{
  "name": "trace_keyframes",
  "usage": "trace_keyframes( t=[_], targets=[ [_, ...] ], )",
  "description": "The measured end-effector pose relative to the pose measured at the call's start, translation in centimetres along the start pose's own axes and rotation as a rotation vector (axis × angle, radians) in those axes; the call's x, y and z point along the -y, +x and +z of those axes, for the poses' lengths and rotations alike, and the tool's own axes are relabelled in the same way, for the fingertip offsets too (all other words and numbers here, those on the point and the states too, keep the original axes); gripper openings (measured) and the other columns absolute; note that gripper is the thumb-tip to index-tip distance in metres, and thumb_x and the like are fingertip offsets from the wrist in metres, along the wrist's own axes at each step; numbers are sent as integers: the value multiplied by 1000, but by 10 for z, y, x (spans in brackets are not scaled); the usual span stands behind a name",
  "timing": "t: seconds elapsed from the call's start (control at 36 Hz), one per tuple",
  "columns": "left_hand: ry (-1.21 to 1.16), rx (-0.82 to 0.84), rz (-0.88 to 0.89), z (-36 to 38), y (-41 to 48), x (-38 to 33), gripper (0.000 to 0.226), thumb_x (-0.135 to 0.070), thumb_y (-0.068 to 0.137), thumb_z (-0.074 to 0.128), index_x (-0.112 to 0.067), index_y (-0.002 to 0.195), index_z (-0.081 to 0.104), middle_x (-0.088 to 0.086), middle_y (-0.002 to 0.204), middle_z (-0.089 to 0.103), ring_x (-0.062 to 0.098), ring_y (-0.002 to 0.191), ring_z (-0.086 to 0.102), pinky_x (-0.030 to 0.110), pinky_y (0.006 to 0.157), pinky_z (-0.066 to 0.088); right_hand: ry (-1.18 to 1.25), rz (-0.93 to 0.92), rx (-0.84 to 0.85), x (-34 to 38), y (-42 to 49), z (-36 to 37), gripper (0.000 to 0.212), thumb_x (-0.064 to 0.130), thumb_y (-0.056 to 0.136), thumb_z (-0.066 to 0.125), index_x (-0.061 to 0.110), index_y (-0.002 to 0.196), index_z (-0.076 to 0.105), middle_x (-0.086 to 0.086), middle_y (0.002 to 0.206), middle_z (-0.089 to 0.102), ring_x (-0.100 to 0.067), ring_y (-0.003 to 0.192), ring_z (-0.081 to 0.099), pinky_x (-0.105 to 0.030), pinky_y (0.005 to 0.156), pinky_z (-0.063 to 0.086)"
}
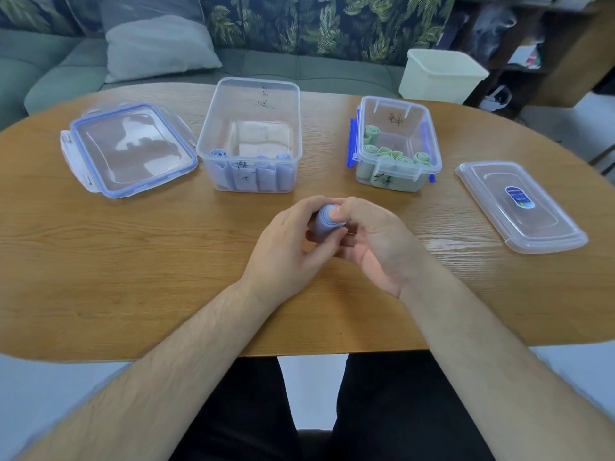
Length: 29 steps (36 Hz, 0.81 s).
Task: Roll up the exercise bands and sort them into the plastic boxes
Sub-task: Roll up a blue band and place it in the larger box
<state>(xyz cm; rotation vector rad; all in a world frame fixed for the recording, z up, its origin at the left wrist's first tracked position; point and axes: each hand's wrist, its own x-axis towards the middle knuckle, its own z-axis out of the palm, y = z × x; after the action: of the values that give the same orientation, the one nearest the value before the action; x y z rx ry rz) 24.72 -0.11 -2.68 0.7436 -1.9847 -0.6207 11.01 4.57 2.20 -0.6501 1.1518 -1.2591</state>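
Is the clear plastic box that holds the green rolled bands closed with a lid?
No, the clear plastic box with blue latches stands open on top, and its green rolled bands lie uncovered.

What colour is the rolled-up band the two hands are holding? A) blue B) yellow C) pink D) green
A: the left hand and the right hand both grip a pale blue rolled-up band, the same colour as the blue rolls in the larger clear box.
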Motion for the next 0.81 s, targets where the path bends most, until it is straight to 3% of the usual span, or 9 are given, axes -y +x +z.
trace_keyframes(
  t=[0.19,0.33,0.58,0.69,0.75,0.81],
  targets=[
    [0,-7,30,-1,1,0,35,-12,88,75,-15,120,63,-22,105,60,-19,96,54,2,86,39,12,-31,-28,-2,1,3,56,11,72,65,-11,123,59,-19,97,72,-32,89,69,-42,86,58],
    [23,-20,28,-1,1,0,31,-12,89,74,-13,118,63,-17,105,61,-8,93,56,2,86,39,33,-44,-31,0,-1,5,27,-4,83,63,-2,111,63,-20,95,71,-35,91,67,-46,90,58],
    [101,9,32,-4,3,0,30,-8,92,67,-7,122,62,-15,107,58,-2,90,54,2,87,36,29,-15,-19,4,-1,7,39,-4,91,58,-8,129,55,-22,103,70,-31,94,70,-42,93,57],
    [139,-20,14,-12,6,2,36,-12,94,60,-3,128,56,-8,107,60,-5,90,49,0,88,34,-286,-14,38,13,-1,8,46,25,95,68,13,137,53,-12,111,75,-28,104,73,-40,88,60],
    [144,-32,12,-17,7,5,42,-12,95,59,1,134,50,5,112,65,1,89,53,-1,89,34,-615,-125,4,16,-2,9,55,43,88,70,24,137,54,0,105,76,-15,97,74,-34,82,60],
    [139,-16,32,-21,7,9,48,-10,96,56,8,139,43,17,118,64,13,92,58,0,91,34,-832,-302,-50,18,0,13,48,42,90,72,29,134,60,9,98,73,-6,89,70,-26,82,56]
  ],
)
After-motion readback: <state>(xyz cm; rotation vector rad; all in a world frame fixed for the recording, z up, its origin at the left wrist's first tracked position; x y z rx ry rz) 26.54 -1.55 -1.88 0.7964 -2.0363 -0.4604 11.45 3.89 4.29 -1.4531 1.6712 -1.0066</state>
